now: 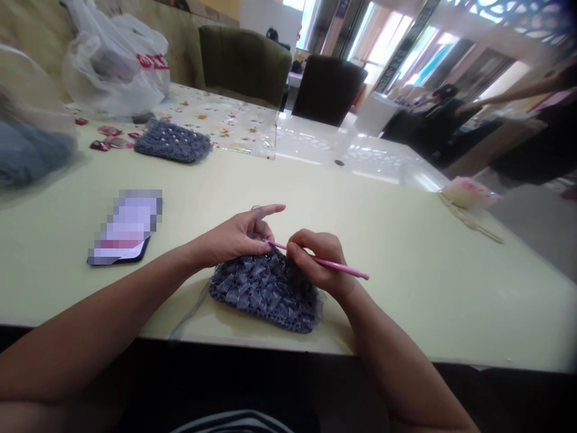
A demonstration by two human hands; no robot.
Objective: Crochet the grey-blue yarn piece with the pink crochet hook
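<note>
A blue-grey crocheted piece (pixel 265 288) with ruffled ribbon loops rests near the table's front edge. My left hand (pixel 246 234) pinches its upper edge between thumb and fingers, the index finger stretched out with grey ribbon yarn (pixel 256 218) looped over it. In my right hand (pixel 320 258) is a pink crochet hook (pixel 342 267), its shaft pointing left to the piece's top edge beside my left thumb. The hook's very tip is hard to make out there. From the left side of the piece a strand of ribbon (pixel 192 314) trails down to the table edge.
A phone (pixel 128 225) lies at the left. Behind it are another crocheted piece (pixel 174 142), red wrappers (pixel 108 137) and a white plastic bag (pixel 119 66). A clear bag of grey material (pixel 31 144) sits far left. A pink-and-white bundle (pixel 471 192) is at the right edge. Chairs and people are beyond.
</note>
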